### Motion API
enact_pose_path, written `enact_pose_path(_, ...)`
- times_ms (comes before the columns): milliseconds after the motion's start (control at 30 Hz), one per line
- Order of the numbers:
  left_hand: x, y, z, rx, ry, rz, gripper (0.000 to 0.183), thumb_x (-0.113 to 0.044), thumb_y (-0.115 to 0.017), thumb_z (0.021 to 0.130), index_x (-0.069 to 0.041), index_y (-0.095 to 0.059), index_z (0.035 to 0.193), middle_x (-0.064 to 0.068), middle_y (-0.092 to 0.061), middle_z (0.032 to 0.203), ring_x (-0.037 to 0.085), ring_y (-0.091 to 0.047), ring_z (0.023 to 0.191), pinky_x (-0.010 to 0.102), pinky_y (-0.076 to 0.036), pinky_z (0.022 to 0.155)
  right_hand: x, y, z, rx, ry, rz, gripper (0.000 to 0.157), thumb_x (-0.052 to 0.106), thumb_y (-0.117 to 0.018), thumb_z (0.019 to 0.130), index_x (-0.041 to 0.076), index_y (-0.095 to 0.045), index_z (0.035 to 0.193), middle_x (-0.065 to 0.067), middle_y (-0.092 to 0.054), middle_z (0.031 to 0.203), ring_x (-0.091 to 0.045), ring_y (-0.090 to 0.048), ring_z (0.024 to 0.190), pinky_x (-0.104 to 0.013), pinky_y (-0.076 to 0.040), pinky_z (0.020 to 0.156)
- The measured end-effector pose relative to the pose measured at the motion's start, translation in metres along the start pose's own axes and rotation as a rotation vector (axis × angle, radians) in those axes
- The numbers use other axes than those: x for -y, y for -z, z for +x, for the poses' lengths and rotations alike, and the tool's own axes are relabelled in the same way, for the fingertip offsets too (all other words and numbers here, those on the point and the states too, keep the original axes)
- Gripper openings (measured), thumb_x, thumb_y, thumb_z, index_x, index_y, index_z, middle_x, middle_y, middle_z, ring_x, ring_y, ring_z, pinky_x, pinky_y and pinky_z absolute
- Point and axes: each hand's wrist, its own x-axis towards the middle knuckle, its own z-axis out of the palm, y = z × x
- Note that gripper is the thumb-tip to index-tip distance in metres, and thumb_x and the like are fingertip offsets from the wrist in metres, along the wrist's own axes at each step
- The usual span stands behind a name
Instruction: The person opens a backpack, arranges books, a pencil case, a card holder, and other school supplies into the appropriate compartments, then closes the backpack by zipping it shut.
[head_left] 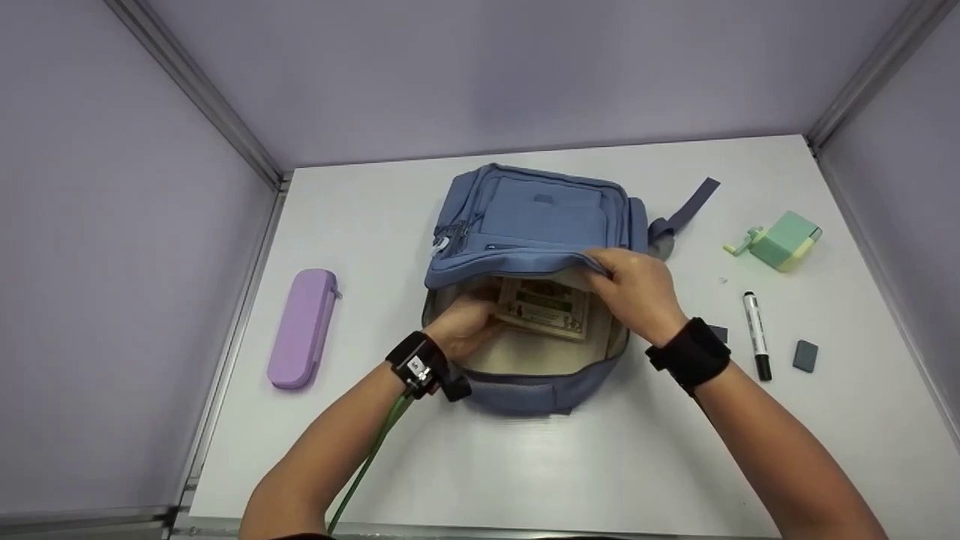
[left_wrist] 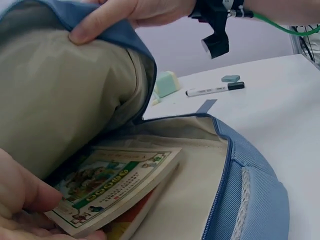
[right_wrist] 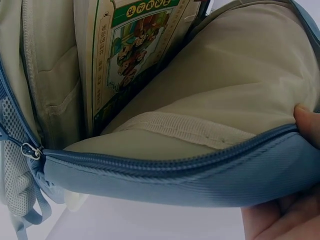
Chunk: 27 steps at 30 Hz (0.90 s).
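A blue backpack (head_left: 551,214) lies on the white table, its main compartment unzipped and its beige lining showing. Inside is a book (head_left: 547,307) with a cream and green illustrated cover. Under it, a second book (left_wrist: 135,215) shows a red and yellow strip in the left wrist view. My left hand (head_left: 465,324) reaches into the compartment and grips the corner of the upper book, thumb on the cover and fingers beneath. With thumb and fingers, my right hand (head_left: 637,289) pinches the edge of the flap (right_wrist: 200,175) and holds it raised.
A purple pencil case (head_left: 301,328) lies at the left. To the right are a green pencil sharpener (head_left: 786,240) with a crank, a marker (head_left: 757,334), a dark eraser (head_left: 805,355) and a dark item (head_left: 718,334) partly behind the right wrist. A strap (head_left: 694,204) sticks out from the backpack.
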Motion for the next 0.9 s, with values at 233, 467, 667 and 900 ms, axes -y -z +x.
enact_pose_path(233, -0.017, -0.002, -0.046, 0.045, -0.072, 0.634, 0.058, -0.008, -0.052, 0.1, 0.009, -0.035, 0.153, 0.024, -0.039, 0.157, 0.033, -0.039, 0.143, 0.044, -0.031, 0.117, 0.0, 0.001, -0.004, -0.007, -0.002, -0.011, 0.027, 0.002, -0.073, 0.089, 0.007, -0.078, 0.115, -0.012, -0.075, 0.111, -0.032, -0.073, 0.1, -0.05, -0.056, 0.084)
enact_pose_path(467, -0.049, -0.023, -0.09, 0.2, -0.318, 0.923, 0.039, -0.021, -0.055, 0.107, -0.008, -0.057, 0.144, 0.008, -0.059, 0.143, 0.018, -0.058, 0.127, 0.04, -0.048, 0.103, -0.003, -0.001, -0.01, 0.007, -0.013, -0.029, 0.026, 0.004, -0.074, 0.089, 0.007, -0.078, 0.114, -0.012, -0.075, 0.111, -0.033, -0.072, 0.1, -0.051, -0.056, 0.081)
enact_pose_path(667, -0.074, -0.029, -0.091, 0.132, -0.757, 1.139, 0.031, -0.014, -0.062, 0.104, -0.006, -0.067, 0.133, 0.005, -0.066, 0.131, 0.017, -0.061, 0.119, 0.033, -0.05, 0.098, -0.004, -0.007, -0.018, 0.056, -0.033, -0.031, 0.026, 0.007, -0.074, 0.091, 0.007, -0.077, 0.117, -0.013, -0.075, 0.114, -0.033, -0.071, 0.103, -0.051, -0.056, 0.084)
enact_pose_path(900, -0.076, -0.008, -0.065, 0.062, -0.693, 1.625, 0.069, -0.035, -0.07, 0.099, -0.006, -0.043, 0.155, 0.014, -0.046, 0.155, 0.032, -0.037, 0.147, 0.046, -0.025, 0.121, -0.001, -0.017, -0.028, 0.102, -0.03, -0.033, 0.028, 0.01, -0.076, 0.091, 0.01, -0.077, 0.119, -0.011, -0.075, 0.115, -0.031, -0.071, 0.103, -0.051, -0.056, 0.085)
